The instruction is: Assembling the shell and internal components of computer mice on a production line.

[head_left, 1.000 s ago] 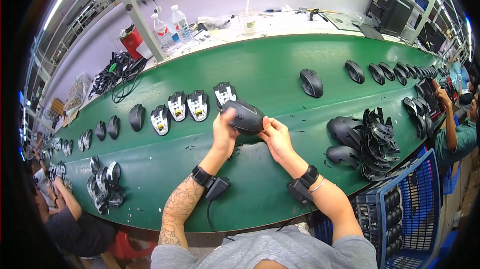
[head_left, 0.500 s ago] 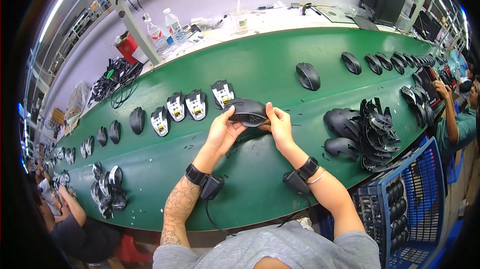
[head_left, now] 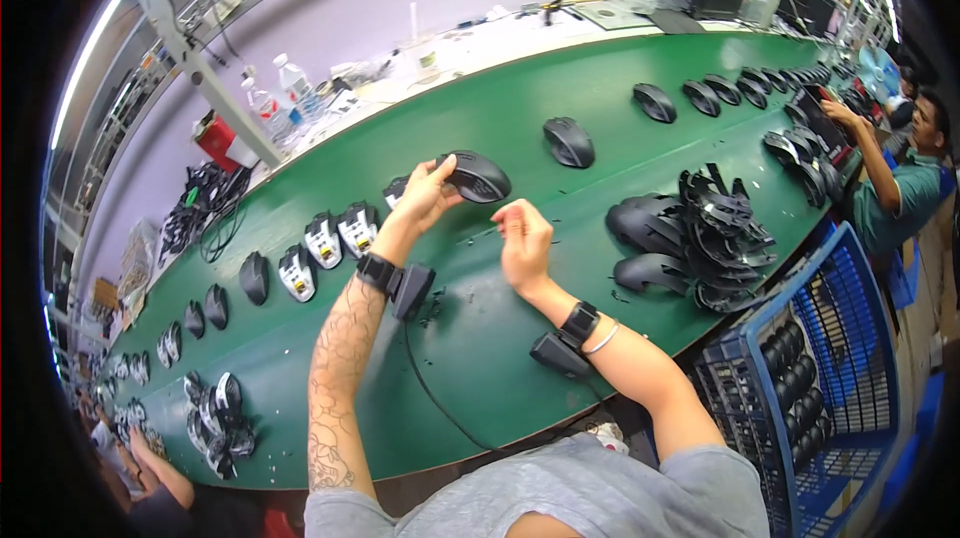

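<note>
My left hand (head_left: 425, 200) grips one end of a black computer mouse (head_left: 477, 178), holding it above the green bench. To the right of that mouse and a little nearer, my right hand (head_left: 526, 246) is apart from it. Its fingers are curled in, and whatever they may hold is hidden. Beside my left forearm lie several open mouse bases, white and black with a yellow part, such as this mouse base (head_left: 297, 274). Another closed black mouse (head_left: 569, 142) rests beyond my right hand.
A pile of black mouse shells (head_left: 720, 238) sits on the right of the green bench (head_left: 450, 378). A blue crate (head_left: 765, 388) stands at the bench's front edge. More mice line the bench. A co-worker's hand (head_left: 843, 113) is at far right. Bottles (head_left: 297, 88) stand on the back shelf.
My right hand has let go of the mouse and pulled back nearer to me. My left hand has carried the mouse farther away and tilted it. The view has shifted to the right.
</note>
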### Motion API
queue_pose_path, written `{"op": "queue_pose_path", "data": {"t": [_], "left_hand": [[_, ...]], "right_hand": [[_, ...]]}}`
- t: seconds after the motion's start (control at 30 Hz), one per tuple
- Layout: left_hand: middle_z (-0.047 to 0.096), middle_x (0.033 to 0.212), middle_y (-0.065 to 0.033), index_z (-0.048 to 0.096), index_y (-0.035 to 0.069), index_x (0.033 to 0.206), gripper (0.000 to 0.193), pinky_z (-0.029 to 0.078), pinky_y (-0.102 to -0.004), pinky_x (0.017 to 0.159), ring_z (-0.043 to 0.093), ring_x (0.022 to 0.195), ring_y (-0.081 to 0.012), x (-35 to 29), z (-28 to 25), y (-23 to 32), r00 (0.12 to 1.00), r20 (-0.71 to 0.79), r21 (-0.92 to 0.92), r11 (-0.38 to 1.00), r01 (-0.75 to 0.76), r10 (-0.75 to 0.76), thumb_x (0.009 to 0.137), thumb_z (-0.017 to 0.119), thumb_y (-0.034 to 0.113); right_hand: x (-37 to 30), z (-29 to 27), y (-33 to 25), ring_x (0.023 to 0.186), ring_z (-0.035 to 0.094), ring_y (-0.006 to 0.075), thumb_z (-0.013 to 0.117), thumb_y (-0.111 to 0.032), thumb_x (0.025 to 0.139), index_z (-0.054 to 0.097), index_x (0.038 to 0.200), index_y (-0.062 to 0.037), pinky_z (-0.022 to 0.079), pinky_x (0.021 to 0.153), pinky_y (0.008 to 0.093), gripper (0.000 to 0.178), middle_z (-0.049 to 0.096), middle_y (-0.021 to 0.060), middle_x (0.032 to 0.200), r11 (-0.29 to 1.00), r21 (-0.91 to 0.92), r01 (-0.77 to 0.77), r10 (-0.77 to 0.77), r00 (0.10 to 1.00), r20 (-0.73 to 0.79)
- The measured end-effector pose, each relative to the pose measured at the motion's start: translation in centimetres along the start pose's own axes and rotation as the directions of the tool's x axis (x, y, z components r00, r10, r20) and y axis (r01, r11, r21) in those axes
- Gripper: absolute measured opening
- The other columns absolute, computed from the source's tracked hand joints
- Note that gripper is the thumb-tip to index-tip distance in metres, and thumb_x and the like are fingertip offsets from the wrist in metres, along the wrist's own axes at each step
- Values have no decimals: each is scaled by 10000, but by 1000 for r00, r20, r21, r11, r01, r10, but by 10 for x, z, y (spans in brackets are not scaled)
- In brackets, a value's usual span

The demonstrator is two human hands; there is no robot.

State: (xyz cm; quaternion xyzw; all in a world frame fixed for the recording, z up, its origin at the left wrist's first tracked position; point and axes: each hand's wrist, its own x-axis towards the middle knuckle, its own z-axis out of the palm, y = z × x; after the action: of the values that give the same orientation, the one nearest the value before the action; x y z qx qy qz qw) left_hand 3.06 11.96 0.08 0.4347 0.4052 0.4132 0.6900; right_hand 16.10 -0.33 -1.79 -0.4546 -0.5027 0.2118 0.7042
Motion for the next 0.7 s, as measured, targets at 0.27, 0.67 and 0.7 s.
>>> {"op": "queue_pose_path", "data": {"t": [0.27,0.67,0.7], "left_hand": [[525,1146,-145,492,39,1146,554,306,-430,987,428,1121,-326,33,67,-12,545,384,804,21,-595,746,672,723,209],[473,1195,-154,611,149,1000,626,323,-477,976,363,1163,-380,6,181,-82,160,861,156,48,-987,482,420,816,263],[487,1178,-143,619,135,951,593,346,-464,960,376,1153,-370,4,182,-86,140,853,122,69,-990,503,397,815,208]], "right_hand": [[2,-11,-3,542,482,245,468,-91,867,494,673,-14,396,497,336,210,473,104,616,887,-30,461,-456,883,109],[-36,-11,-53,542,536,196,614,-205,779,612,720,-52,442,457,305,164,540,49,660,564,307,767,-795,403,454],[-41,-8,-51,540,540,194,610,-202,780,617,720,-57,437,454,305,157,542,45,657,599,294,745,-768,429,475]]}}
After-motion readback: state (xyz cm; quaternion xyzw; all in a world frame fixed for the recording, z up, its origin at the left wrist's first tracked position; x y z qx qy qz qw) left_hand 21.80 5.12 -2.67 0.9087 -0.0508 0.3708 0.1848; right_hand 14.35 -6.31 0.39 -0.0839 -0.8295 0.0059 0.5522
